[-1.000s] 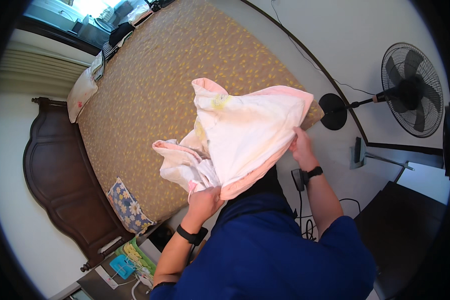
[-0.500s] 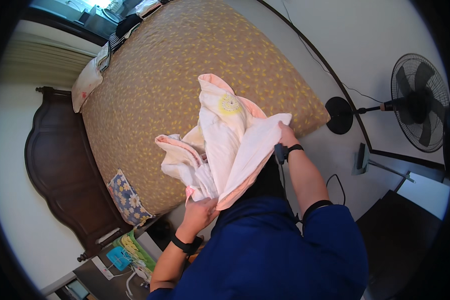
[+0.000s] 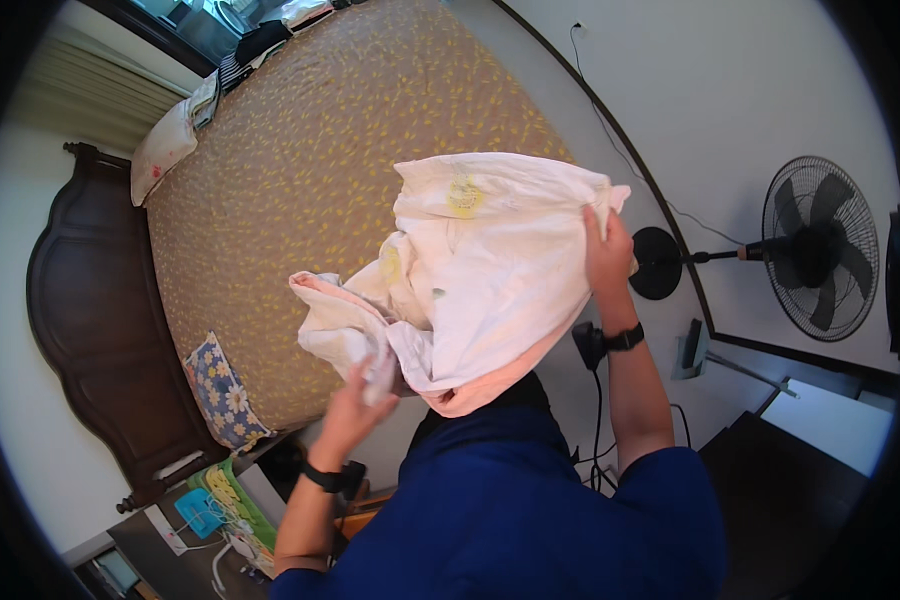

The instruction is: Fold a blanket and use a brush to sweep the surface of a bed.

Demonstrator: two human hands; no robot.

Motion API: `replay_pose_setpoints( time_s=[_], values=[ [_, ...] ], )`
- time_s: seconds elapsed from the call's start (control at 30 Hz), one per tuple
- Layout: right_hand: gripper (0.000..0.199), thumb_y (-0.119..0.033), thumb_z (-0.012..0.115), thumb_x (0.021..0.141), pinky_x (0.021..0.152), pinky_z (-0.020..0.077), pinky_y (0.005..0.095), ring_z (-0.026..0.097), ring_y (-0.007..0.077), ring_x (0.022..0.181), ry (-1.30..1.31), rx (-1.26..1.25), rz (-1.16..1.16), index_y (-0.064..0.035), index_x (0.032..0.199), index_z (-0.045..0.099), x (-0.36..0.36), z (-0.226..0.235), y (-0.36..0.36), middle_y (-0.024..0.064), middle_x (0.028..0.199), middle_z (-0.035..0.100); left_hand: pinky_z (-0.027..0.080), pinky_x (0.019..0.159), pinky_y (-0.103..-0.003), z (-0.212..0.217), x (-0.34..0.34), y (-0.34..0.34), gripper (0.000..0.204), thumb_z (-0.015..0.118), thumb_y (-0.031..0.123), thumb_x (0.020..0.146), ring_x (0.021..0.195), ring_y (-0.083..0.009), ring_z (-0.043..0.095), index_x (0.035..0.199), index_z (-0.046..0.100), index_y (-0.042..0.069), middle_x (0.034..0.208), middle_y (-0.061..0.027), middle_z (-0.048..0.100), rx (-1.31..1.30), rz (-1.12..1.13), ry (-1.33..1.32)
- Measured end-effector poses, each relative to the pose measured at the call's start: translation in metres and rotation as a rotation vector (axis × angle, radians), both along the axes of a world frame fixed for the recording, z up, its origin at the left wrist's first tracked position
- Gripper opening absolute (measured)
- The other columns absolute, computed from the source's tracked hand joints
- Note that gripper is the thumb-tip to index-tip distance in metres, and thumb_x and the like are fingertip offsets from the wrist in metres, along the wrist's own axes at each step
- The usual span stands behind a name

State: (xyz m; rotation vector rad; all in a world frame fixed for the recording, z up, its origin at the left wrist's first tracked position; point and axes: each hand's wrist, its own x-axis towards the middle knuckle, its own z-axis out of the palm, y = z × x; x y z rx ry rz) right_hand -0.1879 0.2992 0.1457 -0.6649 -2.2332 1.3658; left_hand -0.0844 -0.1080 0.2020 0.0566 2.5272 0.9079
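A white blanket with a pink underside and yellow round motifs (image 3: 500, 250) hangs spread in front of me, its left part bunched in folds. My right hand (image 3: 610, 250) is closed on its right edge near the corner, above the foot end of the bed. My left hand (image 3: 355, 408) is at the bunched lower left part of the blanket. Motion smears its fingers, so their grip is unclear. The bed (image 3: 300, 180) under and beyond the blanket has a brown cover with small yellow leaves.
A dark wooden headboard (image 3: 100, 320) stands at the left, with a flowered blue pillow (image 3: 225, 390) and a white pillow (image 3: 165, 150) beside it. On the right is a black standing fan (image 3: 820, 245). A bedside table (image 3: 160, 550) with cables sits at the lower left.
My right hand has moved up and to the right, drawing the blanket out wider and flatter. My left hand has shifted left, and its fingers are now blurred.
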Motion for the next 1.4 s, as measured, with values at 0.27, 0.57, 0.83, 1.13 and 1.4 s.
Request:
replay_pose_setpoints(
  time_s=[0.27, 0.57, 0.83, 1.13, 1.4],
  values=[
    [0.033, -0.008, 0.07, 0.076, 0.055, 0.0441, 0.0427, 0.057, 0.037, 0.067, 0.218, 0.408, 0.736, -0.0014, 0.108, 0.065, 0.032, 0.033, -0.089, 0.0196, 0.084, 0.06, 0.049, 0.078, -0.028, 0.047, -0.058, 0.054, 0.033, 0.079, 0.019, 0.078, 0.086, -0.0136, 0.062, 0.103, 0.065, 0.002, 0.094, -0.0061, 0.068, 0.365, 0.116, 0.132],
    [0.055, -0.009, 0.066, 0.081, 0.073, 0.0517, 0.042, 0.064, 0.039, 0.087, 0.074, 0.036, 1.145, 0.0, 0.133, 0.048, 0.038, 0.024, -0.123, 0.0236, 0.098, 0.064, 0.046, 0.057, -0.026, 0.012, -0.055, 0.116, 0.029, 0.07, 0.034, 0.084, 0.063, -0.0079, 0.058, 0.094, 0.071, 0.007, 0.071, 0.0008, 0.065, 0.444, 0.443, -0.109],
    [0.072, 0.0, 0.058, 0.089, 0.09, 0.0473, 0.0312, 0.061, 0.0192, 0.102, -0.177, -0.807, 0.961, -0.0002, 0.149, 0.017, 0.026, 0.02, -0.11, 0.0163, 0.128, 0.053, 0.044, 0.059, -0.024, -0.008, -0.055, 0.126, 0.027, 0.067, 0.031, 0.087, 0.065, -0.0052, 0.056, 0.093, 0.071, 0.005, 0.074, 0.0007, 0.064, 0.626, 0.563, -0.082],
    [0.073, 0.011, 0.045, 0.085, 0.08, 0.0466, 0.0229, 0.056, 0.009, 0.091, -0.163, -0.637, 1.082, -0.0038, 0.151, 0.018, 0.01, 0.017, -0.104, 0.0097, 0.12, 0.054, 0.046, 0.059, -0.027, 0.0, -0.056, 0.122, 0.034, 0.066, 0.032, 0.089, 0.067, -0.0062, 0.055, 0.09, 0.069, -0.001, 0.071, -0.0028, 0.064, 0.642, 0.694, 0.042],
    [0.078, 0.0, 0.058, 0.084, 0.089, 0.0438, 0.0265, 0.054, 0.0128, 0.101, -0.231, -0.73, 1.144, 0.0026, 0.149, 0.016, 0.028, 0.014, -0.138, 0.0092, 0.112, 0.058, 0.037, 0.043, -0.024, 0.002, -0.067, 0.104, 0.033, 0.067, 0.038, 0.088, 0.052, -0.0051, 0.048, 0.09, 0.071, 0.005, 0.065, 0.0016, 0.059, 0.644, 0.494, -0.034]
  ],
)
